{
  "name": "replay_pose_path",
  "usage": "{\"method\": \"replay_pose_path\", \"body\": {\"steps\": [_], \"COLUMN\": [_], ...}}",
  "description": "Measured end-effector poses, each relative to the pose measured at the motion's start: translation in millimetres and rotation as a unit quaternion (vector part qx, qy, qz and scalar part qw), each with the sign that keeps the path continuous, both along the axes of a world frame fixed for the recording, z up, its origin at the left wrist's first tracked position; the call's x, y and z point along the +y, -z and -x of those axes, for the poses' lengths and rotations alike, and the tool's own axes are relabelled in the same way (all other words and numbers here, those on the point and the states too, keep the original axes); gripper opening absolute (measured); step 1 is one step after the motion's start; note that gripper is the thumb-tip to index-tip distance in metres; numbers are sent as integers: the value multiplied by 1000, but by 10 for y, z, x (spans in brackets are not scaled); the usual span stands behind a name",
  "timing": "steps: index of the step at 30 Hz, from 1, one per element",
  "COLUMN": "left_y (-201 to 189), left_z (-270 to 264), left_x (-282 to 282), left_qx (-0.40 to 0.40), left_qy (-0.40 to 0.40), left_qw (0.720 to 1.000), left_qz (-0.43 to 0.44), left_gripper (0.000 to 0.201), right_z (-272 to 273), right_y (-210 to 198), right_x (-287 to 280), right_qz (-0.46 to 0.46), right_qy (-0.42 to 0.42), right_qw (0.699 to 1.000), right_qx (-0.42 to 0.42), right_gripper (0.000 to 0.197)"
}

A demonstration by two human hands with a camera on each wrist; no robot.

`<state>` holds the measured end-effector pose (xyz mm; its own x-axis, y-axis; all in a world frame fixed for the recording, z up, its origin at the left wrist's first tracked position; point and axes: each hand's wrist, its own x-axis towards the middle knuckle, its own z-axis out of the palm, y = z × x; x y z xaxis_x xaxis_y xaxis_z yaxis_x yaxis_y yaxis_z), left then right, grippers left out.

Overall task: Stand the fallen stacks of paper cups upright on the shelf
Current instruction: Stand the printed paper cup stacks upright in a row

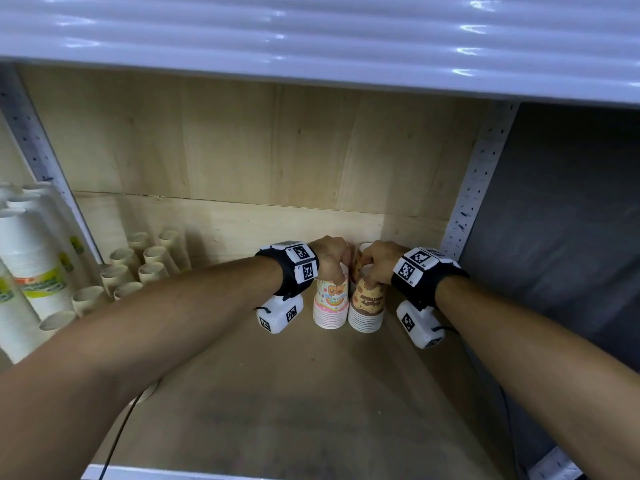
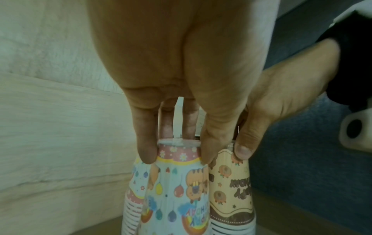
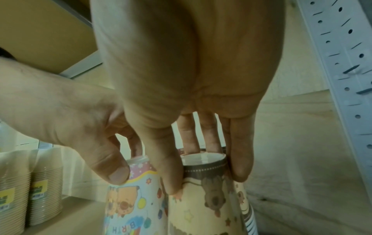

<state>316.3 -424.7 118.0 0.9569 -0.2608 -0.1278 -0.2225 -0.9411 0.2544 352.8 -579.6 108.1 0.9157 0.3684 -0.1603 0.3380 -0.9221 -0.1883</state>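
Note:
Two stacks of printed paper cups stand rims-down, side by side on the wooden shelf [image 1: 311, 393]. My left hand [image 1: 332, 268] grips the top of the pink-and-white birthday stack [image 1: 330, 303], thumb and fingers pinching its upper end [image 2: 179, 182]. My right hand [image 1: 372, 271] grips the top of the cream-and-brown stack [image 1: 367, 306] in the same way [image 3: 203, 198]. Both stacks look upright and touch each other. The left wrist view shows my right thumb on the brown stack [image 2: 231, 190]. Another printed stack [image 1: 362, 252] stands just behind, mostly hidden by my hands.
Several plain beige cup stacks [image 1: 149, 268] fill the shelf's left side, with wrapped white cup stacks [image 1: 31, 271] beyond a metal post. A perforated metal upright [image 1: 474, 188] bounds the right. An upper shelf [image 1: 311, 46] overhangs. The wooden back panel is close behind the hands.

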Motion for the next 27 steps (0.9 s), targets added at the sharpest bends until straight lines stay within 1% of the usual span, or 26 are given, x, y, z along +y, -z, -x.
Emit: {"method": "replay_pose_path", "body": {"steps": [6,10,15,17,20,21,23,27], "left_y": [19,7,-139,-235,-391,-438,-527,-679], "left_z": [-6,30,103,134,216,248,338,590], "left_x": [28,65,242,362,591,677,858,1270], "left_qx": [-3,-10,-23,-21,-16,-14,-7,9], "left_qy": [1,6,-15,-30,-56,-67,-88,-129], "left_qw": [1000,1000,1000,999,998,998,996,990], "left_qz": [5,10,4,4,-6,-12,-30,-57], "left_gripper": [43,43,53,53,53,53,53,52], "right_z": [27,49,122,150,238,276,359,560], "right_y": [26,3,-102,-178,-291,-329,-392,-485], "right_x": [33,40,133,242,456,538,732,1204], "right_qz": [9,16,8,14,5,-4,-21,-42], "right_qy": [4,-1,10,8,3,-6,-35,-94], "right_qw": [999,1000,999,998,998,998,998,993], "right_qx": [-36,-18,-31,-53,-58,-56,-53,-56], "right_gripper": [30,33,28,32,52,56,58,55]}}
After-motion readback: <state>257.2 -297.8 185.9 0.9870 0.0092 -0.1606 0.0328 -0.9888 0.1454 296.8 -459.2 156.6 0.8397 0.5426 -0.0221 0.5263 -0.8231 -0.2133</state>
